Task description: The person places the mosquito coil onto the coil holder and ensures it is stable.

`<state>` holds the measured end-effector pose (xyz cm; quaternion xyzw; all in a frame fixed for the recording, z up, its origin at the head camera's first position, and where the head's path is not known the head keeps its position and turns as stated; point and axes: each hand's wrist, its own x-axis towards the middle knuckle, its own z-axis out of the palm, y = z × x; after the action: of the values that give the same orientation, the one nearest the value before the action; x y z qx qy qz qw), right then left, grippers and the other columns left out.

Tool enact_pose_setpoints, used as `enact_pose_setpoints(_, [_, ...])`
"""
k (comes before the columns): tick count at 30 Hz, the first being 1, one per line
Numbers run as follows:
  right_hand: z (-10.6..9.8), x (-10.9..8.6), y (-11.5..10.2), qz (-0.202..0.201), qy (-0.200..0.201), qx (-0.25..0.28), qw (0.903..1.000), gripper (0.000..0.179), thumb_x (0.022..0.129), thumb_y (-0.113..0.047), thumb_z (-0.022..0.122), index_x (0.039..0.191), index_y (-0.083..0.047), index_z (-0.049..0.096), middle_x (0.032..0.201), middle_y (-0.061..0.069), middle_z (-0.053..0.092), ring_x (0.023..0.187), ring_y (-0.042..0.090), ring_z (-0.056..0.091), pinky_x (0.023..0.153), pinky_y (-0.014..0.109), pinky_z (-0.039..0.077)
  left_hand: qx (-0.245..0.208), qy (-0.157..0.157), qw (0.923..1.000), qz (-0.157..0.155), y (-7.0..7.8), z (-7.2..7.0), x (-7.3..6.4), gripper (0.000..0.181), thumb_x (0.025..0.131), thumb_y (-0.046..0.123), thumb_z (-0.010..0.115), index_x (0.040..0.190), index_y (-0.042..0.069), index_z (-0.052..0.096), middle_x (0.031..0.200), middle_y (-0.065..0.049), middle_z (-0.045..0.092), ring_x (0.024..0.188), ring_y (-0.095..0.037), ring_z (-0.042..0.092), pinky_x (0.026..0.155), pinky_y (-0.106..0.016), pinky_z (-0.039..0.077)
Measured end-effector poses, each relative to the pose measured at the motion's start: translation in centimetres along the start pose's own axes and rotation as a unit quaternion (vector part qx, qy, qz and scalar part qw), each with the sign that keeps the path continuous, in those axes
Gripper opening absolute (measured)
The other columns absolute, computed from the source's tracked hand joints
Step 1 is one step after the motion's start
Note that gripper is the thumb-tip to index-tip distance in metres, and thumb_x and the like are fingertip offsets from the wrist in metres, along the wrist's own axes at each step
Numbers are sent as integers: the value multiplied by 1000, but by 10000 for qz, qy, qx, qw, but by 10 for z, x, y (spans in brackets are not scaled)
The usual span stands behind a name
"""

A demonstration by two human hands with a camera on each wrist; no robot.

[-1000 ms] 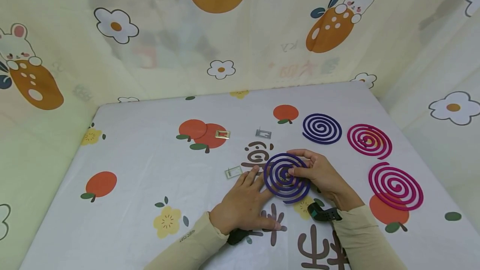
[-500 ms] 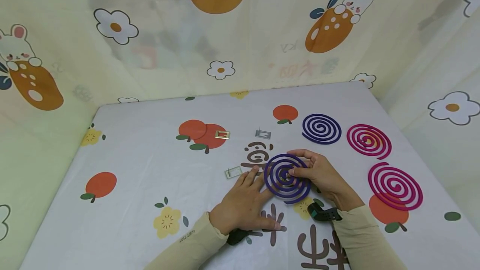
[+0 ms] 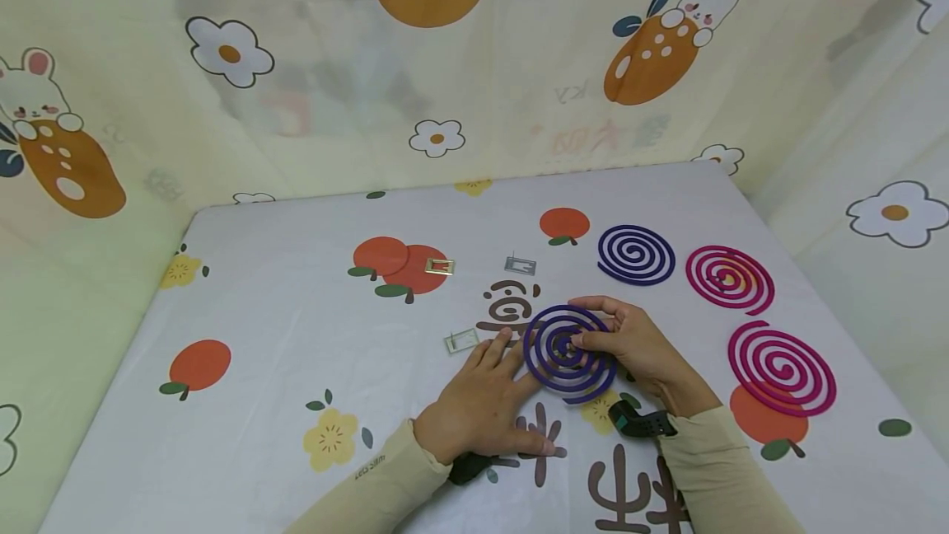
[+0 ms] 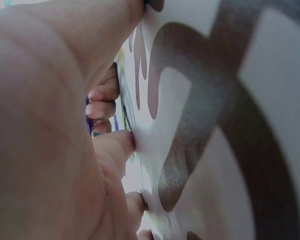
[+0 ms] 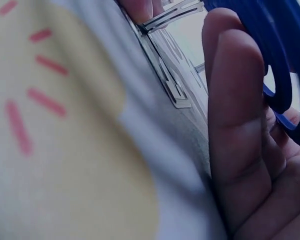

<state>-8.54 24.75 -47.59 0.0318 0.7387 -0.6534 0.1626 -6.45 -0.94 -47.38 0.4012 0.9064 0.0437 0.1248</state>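
Observation:
A dark blue mosquito coil [image 3: 565, 346] is held raised and tilted in my right hand [image 3: 639, 348], thumb near its centre. Beneath it, in the right wrist view, a thin metal coil stand [image 5: 178, 102] lies on the tablecloth. Its raised tongue [image 5: 175, 15] reaches up to the blue coil; how they meet at the centre is hidden. My left hand [image 3: 474, 406] lies palm down with fingers extended. A fingertip [image 5: 138, 9] of it presses on the stand's end. In the left wrist view, my right fingers [image 4: 102, 92] show beyond the left palm.
Three more coil stands lie farther off: a gold one [image 3: 441, 266], a silver one [image 3: 521, 265] and a pale one [image 3: 462, 341] by the left fingertips. At the right lie a blue coil [image 3: 633, 253] and two pink coils, one farther [image 3: 726, 277], one nearer [image 3: 786, 367].
The held blue coil has shifted very slightly to the right and towards me. Both hands stay in nearly the same place.

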Motion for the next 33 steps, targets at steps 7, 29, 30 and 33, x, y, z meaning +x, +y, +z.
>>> enact_pose_setpoints(7, [0, 0, 0, -16, -67, 1, 10000, 60, 94, -5, 76, 148, 3, 50, 117, 19, 74, 85, 17, 74, 73, 29, 62, 10, 16, 10000, 9, 0, 0, 1, 107, 83, 84, 60, 168, 38, 16, 175, -7, 16, 161, -36, 9, 127, -53, 19])
enact_pose_setpoints(29, [5, 0, -1, 125, -15, -299, 9995, 60, 95, -11, 77, 148, 1, 51, 119, 21, 73, 83, 18, 72, 72, 30, 61, 64, 29, 10000, 5, 0, 1, 0, 108, 83, 88, 55, 168, 37, 12, 175, -5, 14, 161, -36, 11, 127, -53, 21])
enact_pose_setpoints(30, [6, 0, -1, 139, 2, -322, 9994, 60, 94, -11, 77, 148, 0, 51, 120, 21, 73, 84, 18, 72, 73, 30, 61, 65, 30, 10000, 5, 0, 0, 0, 108, 83, 87, 55, 168, 37, 12, 175, -5, 14, 161, -36, 11, 127, -53, 21])
enact_pose_setpoints(33, [7, 0, -2, 129, 39, -391, 9991, 61, 93, -12, 79, 146, 1, 52, 118, 21, 73, 85, 18, 72, 73, 30, 61, 79, 37, 10000, 9, 0, 0, 0, 108, 83, 87, 56, 168, 37, 13, 175, -6, 15, 161, -36, 11, 127, -52, 20])
